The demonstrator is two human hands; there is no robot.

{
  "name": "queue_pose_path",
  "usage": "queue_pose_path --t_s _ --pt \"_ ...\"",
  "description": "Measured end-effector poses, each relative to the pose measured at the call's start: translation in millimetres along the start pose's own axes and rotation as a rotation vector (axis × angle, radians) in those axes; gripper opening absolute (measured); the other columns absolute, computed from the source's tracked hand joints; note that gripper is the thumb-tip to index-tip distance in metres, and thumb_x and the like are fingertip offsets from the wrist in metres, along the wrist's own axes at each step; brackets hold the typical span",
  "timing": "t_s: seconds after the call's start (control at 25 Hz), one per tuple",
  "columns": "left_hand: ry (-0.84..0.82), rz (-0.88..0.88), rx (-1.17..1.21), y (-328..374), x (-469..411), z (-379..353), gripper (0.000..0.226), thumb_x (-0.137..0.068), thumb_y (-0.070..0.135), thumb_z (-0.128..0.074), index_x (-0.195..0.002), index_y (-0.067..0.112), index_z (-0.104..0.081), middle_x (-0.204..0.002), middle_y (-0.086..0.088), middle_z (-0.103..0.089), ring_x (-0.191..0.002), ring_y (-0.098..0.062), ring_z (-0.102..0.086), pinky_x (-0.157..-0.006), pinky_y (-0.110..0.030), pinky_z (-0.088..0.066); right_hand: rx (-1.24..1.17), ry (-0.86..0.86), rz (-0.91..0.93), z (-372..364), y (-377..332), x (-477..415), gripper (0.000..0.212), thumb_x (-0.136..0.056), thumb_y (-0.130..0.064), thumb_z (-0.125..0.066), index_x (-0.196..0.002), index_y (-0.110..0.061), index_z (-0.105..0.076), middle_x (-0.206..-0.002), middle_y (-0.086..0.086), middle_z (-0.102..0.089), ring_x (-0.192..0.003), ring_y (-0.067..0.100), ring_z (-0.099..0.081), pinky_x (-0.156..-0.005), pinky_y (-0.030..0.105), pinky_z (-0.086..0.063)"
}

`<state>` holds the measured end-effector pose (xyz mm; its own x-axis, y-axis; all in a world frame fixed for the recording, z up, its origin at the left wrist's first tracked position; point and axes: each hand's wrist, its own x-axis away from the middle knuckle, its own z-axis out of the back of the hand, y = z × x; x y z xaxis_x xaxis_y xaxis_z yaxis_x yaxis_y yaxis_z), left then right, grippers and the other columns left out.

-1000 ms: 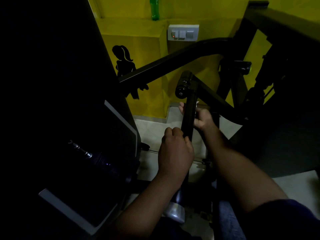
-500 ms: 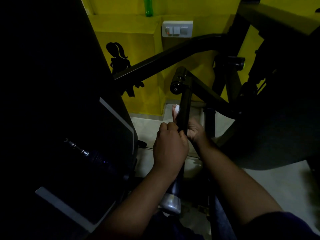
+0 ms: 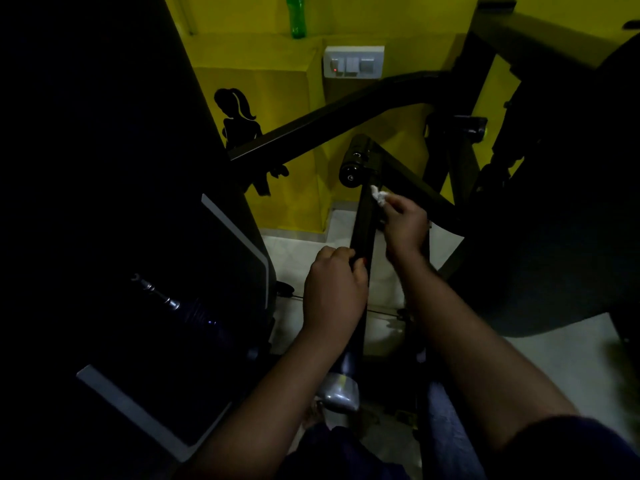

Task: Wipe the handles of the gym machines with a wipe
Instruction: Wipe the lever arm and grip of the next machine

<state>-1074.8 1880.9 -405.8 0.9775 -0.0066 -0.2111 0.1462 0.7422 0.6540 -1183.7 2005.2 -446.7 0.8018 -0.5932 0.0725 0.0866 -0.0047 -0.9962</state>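
on the dark upright bar (image 3: 363, 223) of the gym machine, just below the black roller end (image 3: 354, 162): pinching a small crumpled white wipe (image 3: 378, 196) in the right grip (image 3: 405, 225), with fingers curled round it, and pressing it against the bar's upper right edge. lower down the same bar, clamping the left grip (image 3: 334, 289) around it with thumb and fingers wrapped, seemingly steadying it

judging the step in hand as rubbing along the bar: likely best done by keeping the wad pressed flat to the metal, wrapping it part-way round rather than dabbing with a corner, drawing it in one long stroke down toward the left grip, then shifting that grip and reaching the covered patch. probably worth unfolding the wipe for more contact, and watching for any turning of the roller under pressure

reading no brand, label or lettering anywhere, too dark for that on the machine; on the yellow wall (image 3: 284, 188) behind, only making out a white switch plate (image 3: 353, 61) with one red light, a black silhouette decal (image 3: 239, 119) of a ponytailed figure, and the bottom of a green bottle (image 3: 298, 19)
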Motion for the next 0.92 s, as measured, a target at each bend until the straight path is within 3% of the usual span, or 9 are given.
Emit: queue_pose_path --t_s 0.12,0.24,0.36,0.44,0.64,0.76,0.84,0.92 --pt "-0.035 0.072 0.175 -14.3 -0.8 4.3 0.021 -0.087 0.026 -0.066 -0.103 0.016 -0.075 -0.100 -0.002 -0.071 -0.086 -0.016 -0.068 -0.079 -0.031 -0.055 0.614 -0.196 0.502 7.2 -17.1 6.0 0.020 -0.083 -0.004 -0.064 -0.096 -0.014 -0.077 -0.095 0.007 -0.074 -0.086 0.022 -0.068 -0.073 0.033 -0.055" --pt "-0.100 0.432 0.554 -24.1 -0.8 14.9 0.010 -0.090 0.020 -0.065 -0.083 0.017 -0.072 -0.084 -0.003 -0.072 -0.079 -0.018 -0.069 -0.070 -0.032 -0.058 0.848 -0.326 0.772 23.6 -16.8 71.5 0.020 -0.072 -0.006 -0.072 -0.088 -0.017 -0.076 -0.091 0.005 -0.070 -0.091 0.027 -0.060 -0.069 0.027 -0.043" --pt "-0.152 0.651 0.804 -25.5 1.7 24.7 0.013 -0.096 0.010 -0.054 -0.089 0.012 -0.065 -0.090 -0.009 -0.066 -0.074 -0.020 -0.066 -0.058 -0.030 -0.057 0.764 -0.405 0.859 51.2 -17.9 119.7 0.027 -0.067 -0.003 -0.077 -0.092 -0.013 -0.076 -0.094 0.004 -0.069 -0.095 0.025 -0.059 -0.069 0.024 -0.041" --pt "-0.165 0.672 0.836 -25.4 3.3 29.6 0.015 -0.097 0.007 -0.049 -0.093 0.010 -0.063 -0.094 -0.010 -0.063 -0.071 -0.020 -0.064 -0.055 -0.029 -0.055 0.737 -0.433 0.872 55.6 -17.7 109.5 0.026 -0.069 -0.003 -0.075 -0.093 -0.015 -0.076 -0.094 0.003 -0.069 -0.096 0.023 -0.058 -0.069 0.025 -0.045" --pt "-0.169 0.660 0.809 -23.6 12.5 35.3 0.014 -0.098 0.009 -0.048 -0.103 0.008 -0.060 -0.098 -0.011 -0.059 -0.071 -0.020 -0.062 -0.056 -0.028 -0.055 0.993 -0.361 0.678 14.9 -30.7 56.6 0.028 -0.080 0.002 -0.066 -0.104 -0.011 -0.073 -0.107 0.008 -0.064 -0.105 0.029 -0.055 -0.071 0.026 -0.040" --pt "-0.125 0.682 0.799 -24.3 16.9 39.6 0.014 -0.100 0.019 -0.049 -0.109 0.012 -0.057 -0.100 -0.006 -0.058 -0.076 -0.022 -0.062 -0.057 -0.030 -0.053 1.079 -0.518 0.794 24.4 -29.7 94.7 0.025 -0.081 -0.002 -0.066 -0.098 -0.018 -0.074 -0.107 0.000 -0.065 -0.109 0.021 -0.054 -0.079 0.028 -0.046" --pt "-0.125 0.669 0.780 -26.4 20.1 42.3 0.013 -0.099 0.021 -0.050 -0.107 0.015 -0.059 -0.101 -0.005 -0.060 -0.080 -0.022 -0.062 -0.064 -0.032 -0.055 0.917 -0.566 0.942 55.5 -21.8 138.5 0.021 -0.079 -0.006 -0.067 -0.095 -0.020 -0.073 -0.102 -0.002 -0.066 -0.106 0.017 -0.055 -0.076 0.031 -0.050" --pt "-0.183 0.615 0.765 -26.0 25.6 42.7 0.013 -0.098 0.018 -0.053 -0.103 0.017 -0.064 -0.100 -0.006 -0.065 -0.081 -0.021 -0.063 -0.068 -0.033 -0.054 0.619 -0.483 0.962 82.0 -11.7 162.6 0.022 -0.082 -0.011 -0.059 -0.095 -0.018 -0.075 -0.097 0.000 -0.068 -0.098 0.014 -0.058 -0.075 0.024 -0.050"
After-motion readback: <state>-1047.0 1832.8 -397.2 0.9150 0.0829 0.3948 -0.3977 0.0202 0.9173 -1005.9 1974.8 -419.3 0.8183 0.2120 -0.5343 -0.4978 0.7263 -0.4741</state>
